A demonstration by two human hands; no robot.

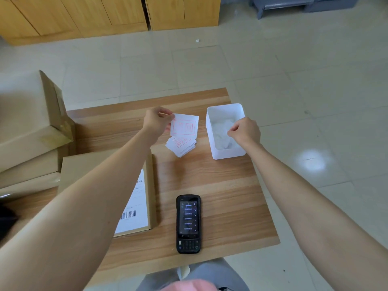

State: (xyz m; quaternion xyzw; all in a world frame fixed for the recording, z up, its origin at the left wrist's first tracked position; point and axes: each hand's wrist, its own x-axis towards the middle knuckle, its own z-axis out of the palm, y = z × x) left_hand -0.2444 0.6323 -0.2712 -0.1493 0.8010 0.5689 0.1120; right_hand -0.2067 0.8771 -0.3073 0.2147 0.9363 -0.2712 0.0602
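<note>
Head view: left hand [156, 122] pinches card [185, 126] by its left edge, above stack [181, 144] on bench [220, 185]. Right hand [246, 131], fingers curled, over bin [228, 153]; cannot tell whether it holds anything.

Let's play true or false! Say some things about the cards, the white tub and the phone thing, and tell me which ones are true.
1. The left hand pinches a card with red print. True.
2. The scanner lies inside the bin. False: it lies flat on the table, at the person's end.
3. A pile of cards lies on the table close to the held card. True.
4. The right hand rests on the box. False: it is over the bin, with its fingers curled.
5. The scanner's screen is dark. False: it is lit and shows rows of text.
</note>
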